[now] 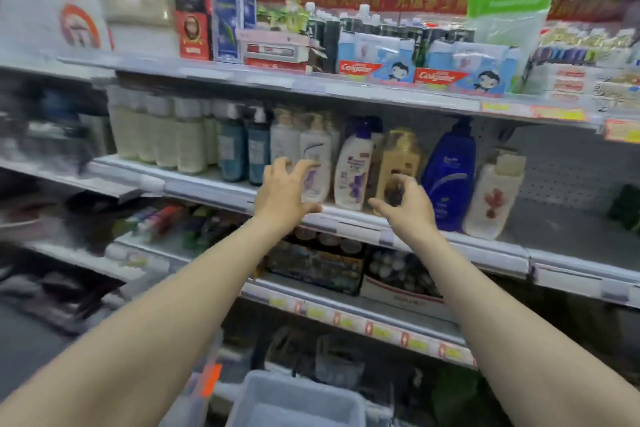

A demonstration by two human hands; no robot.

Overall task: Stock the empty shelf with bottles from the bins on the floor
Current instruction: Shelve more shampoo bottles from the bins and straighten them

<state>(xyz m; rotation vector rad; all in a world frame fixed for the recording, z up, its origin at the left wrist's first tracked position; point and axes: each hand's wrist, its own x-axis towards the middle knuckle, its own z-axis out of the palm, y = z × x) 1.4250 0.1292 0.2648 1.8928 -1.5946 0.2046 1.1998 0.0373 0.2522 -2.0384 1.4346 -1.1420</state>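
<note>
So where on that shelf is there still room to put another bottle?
The bare patch is at the right end of the middle shelf, past the white bottle with the red flower and in front of the pegboard back wall. From that bottle leftward it is crowded: blue bottle, gold bottle and the rest stand packed together.

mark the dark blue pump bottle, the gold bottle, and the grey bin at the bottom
dark blue pump bottle (450,173), head view, on the front of its body.
gold bottle (401,152), head view, on its upper body above the right hand.
grey plastic bin (298,399), head view, on its near rim area.
</note>
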